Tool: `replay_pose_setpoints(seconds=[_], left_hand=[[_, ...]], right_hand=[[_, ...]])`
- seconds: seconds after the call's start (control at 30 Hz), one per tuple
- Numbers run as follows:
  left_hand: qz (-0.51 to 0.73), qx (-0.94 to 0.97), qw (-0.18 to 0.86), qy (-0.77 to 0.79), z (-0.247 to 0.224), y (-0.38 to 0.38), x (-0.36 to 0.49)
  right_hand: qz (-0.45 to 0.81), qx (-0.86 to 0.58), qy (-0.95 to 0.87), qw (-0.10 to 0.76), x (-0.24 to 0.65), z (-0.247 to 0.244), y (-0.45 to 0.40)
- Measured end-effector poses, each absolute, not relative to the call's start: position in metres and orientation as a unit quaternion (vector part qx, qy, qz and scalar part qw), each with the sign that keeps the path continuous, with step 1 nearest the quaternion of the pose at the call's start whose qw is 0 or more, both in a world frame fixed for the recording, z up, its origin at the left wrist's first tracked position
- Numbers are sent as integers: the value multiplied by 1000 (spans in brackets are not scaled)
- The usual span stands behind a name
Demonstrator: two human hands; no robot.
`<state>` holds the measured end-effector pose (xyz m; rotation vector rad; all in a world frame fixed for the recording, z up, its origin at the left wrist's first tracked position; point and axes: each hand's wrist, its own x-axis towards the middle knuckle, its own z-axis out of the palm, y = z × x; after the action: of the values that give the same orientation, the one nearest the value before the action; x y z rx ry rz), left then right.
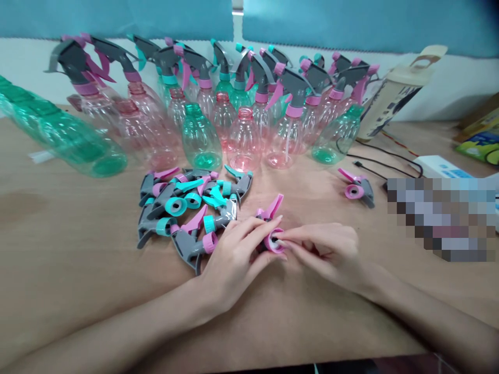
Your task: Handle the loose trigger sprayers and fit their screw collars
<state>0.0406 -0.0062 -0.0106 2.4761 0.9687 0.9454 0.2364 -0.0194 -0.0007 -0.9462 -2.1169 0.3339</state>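
My left hand (236,251) is closed around a grey and pink trigger spray head (275,208), its pink collar facing me and its trigger pointing up. At the collar's mouth, my right hand (332,250) pinches with thumb and forefinger. Whatever lies between those fingertips is too small and covered to name. Just left of my left hand lies a pile of loose spray heads (176,206) with pink or turquoise collars. Another pink-collared spray head (355,191) rests alone farther right.
Behind the pile stand several pink and green bottles without heads, such as a green bottle (201,140). Bottles with spray heads (293,91) fill the back. A tall cream cup (393,98), a black cable (409,163) and a white box (442,169) are at right.
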Motion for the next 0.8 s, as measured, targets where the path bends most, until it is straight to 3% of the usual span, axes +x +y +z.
replay_pose_setpoints(seconds=[0.47, 0.8], left_hand=[[345, 872, 155, 311, -10, -7, 42], [347, 849, 239, 318, -7, -9, 42]], right_hand=[[154, -419, -803, 395, 227, -3, -26], [163, -405, -786, 438, 232, 3, -23]])
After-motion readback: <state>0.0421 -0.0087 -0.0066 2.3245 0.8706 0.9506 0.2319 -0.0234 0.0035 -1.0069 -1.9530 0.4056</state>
